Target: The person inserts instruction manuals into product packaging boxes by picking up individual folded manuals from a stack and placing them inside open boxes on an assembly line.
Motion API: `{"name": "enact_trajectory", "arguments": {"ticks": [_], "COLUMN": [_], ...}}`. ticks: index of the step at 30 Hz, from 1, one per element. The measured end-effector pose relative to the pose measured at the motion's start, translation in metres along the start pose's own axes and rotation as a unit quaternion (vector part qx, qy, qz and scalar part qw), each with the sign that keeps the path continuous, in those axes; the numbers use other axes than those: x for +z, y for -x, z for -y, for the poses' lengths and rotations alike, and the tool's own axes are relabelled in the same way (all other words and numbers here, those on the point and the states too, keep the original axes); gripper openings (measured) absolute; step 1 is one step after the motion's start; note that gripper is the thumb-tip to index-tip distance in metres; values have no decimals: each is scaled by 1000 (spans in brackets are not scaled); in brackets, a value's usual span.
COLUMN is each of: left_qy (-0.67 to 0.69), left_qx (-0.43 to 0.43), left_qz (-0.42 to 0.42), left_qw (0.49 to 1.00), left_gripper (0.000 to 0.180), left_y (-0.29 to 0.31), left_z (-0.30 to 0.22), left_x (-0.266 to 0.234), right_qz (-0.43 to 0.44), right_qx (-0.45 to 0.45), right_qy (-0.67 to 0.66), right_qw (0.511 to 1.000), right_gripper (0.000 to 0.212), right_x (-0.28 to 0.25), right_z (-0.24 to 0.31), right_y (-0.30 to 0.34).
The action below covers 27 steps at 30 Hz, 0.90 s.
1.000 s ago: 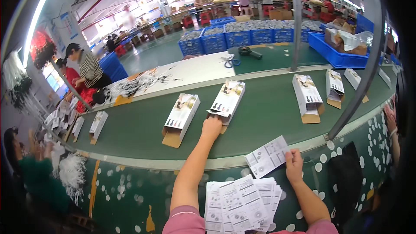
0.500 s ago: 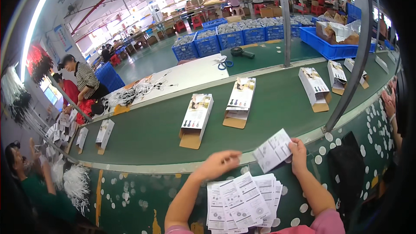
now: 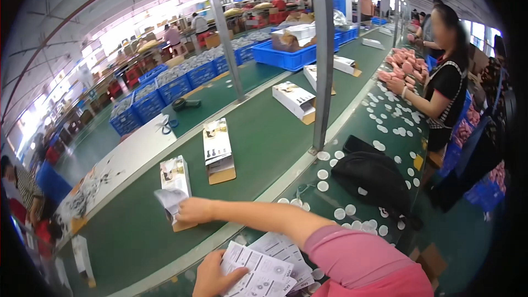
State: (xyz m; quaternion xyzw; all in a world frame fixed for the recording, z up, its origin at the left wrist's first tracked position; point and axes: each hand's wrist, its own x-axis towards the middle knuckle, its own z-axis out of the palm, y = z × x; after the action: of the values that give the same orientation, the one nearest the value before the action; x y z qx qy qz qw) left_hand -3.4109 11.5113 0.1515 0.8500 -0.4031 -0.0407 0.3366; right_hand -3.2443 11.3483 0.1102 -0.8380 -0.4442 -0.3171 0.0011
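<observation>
My right arm reaches across to the left, and my right hand (image 3: 196, 210) pinches a folded printed leaflet (image 3: 171, 198). The leaflet is at the near end of a white printed carton (image 3: 175, 170) lying on the green conveyor belt; whether it is inside the carton I cannot tell. Nearer to me, my left hand (image 3: 213, 276) grips another white leaflet (image 3: 254, 267) by its left edge, thumb on top. More loose leaflets (image 3: 283, 250) lie fanned out beneath and behind it. A second carton (image 3: 218, 148), its brown flap open, lies just right of the first.
Further cartons (image 3: 294, 99) lie along the belt (image 3: 247, 132). A metal post (image 3: 322, 66) rises at the belt's near edge. A black cloth bag (image 3: 377, 179) and white discs (image 3: 323, 174) lie on the bench. At right, a co-worker (image 3: 440, 77) handles pink round pieces.
The view has swung right. My right hand has carried its leaflet left to the carton. My left hand, empty before, now grips a leaflet on the pile.
</observation>
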Motion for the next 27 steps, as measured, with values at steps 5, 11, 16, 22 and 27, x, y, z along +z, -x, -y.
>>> {"name": "enact_trajectory", "arguments": {"ticks": [5,11,16,22,27], "left_qy": [73,70,66,68,110], "left_qx": [12,8,-10,-14,-91], "left_qz": [31,39,49,56,41], "left_qw": [997,997,997,996,989], "left_gripper": [57,56,56,56,49], "left_y": [4,10,14,6,-10], "left_z": [6,5,-2,-19,-60], "left_x": [-22,-52,-68,-81,-90], "right_qz": [89,142,251,116,131], "right_qx": [260,316,357,251,340], "right_qy": [47,124,87,117,-206], "right_qw": [960,930,896,954,908], "right_gripper": [20,31,32,28,32], "right_x": [31,17,-16,-50,-183], "right_z": [6,-5,-11,-8,25], "right_y": [-20,-29,-30,-3,45]}}
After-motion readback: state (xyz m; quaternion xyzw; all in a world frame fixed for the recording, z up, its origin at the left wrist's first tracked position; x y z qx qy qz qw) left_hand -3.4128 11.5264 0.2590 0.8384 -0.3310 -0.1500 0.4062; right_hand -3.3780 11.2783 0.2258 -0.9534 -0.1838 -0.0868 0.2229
